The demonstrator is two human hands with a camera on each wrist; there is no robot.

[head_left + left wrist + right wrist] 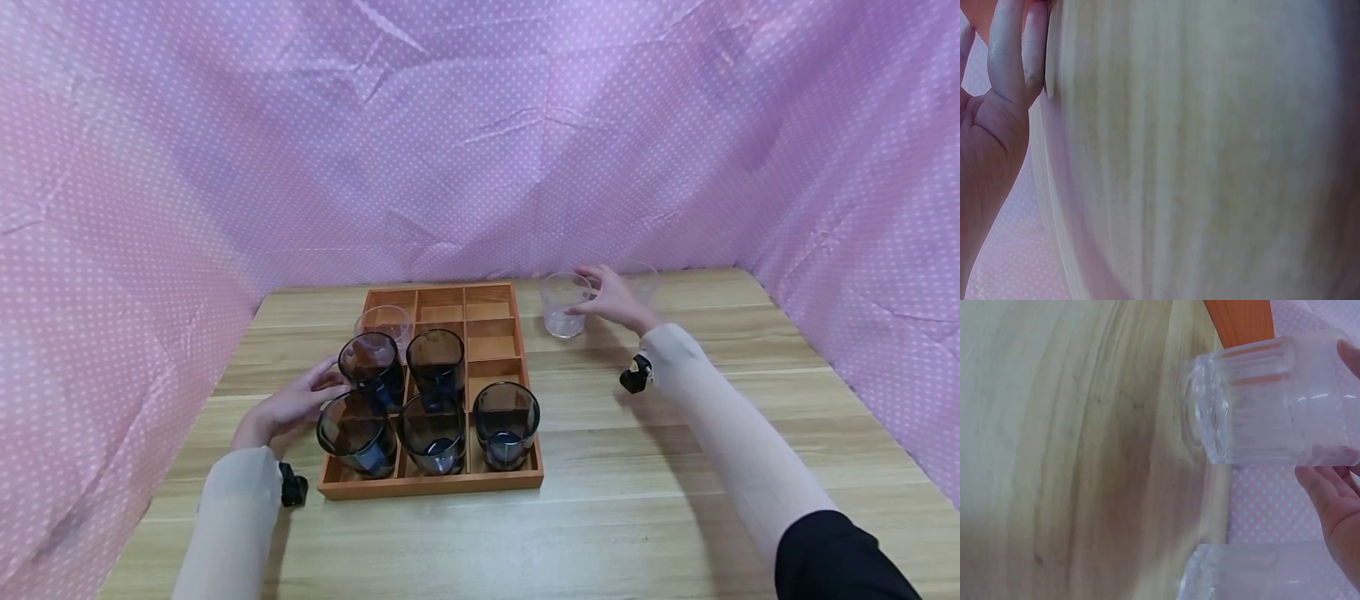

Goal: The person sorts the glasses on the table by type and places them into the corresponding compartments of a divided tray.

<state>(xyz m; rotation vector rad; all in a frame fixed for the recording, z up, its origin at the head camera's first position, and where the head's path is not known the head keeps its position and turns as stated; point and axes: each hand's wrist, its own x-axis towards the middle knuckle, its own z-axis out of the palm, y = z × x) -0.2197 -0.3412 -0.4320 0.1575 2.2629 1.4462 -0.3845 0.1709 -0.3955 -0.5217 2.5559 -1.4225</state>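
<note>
My right hand grips a clear glass near its rim, to the right of the wooden tray. In the right wrist view, the thumb and fingers lie on opposite sides of this glass, whose base is close to the table. My left hand rests with extended fingers at the left side of the divided tray, next to the dark glasses. The left wrist view shows fingers against the tray's side. Several dark glasses, including one at the front right, stand upright in the tray's front compartments.
Another clear glass stands behind my right hand. A further clear glass sits in the tray's left column, behind the dark ones. Pink dotted cloth hangs around the back and sides of the wooden table.
</note>
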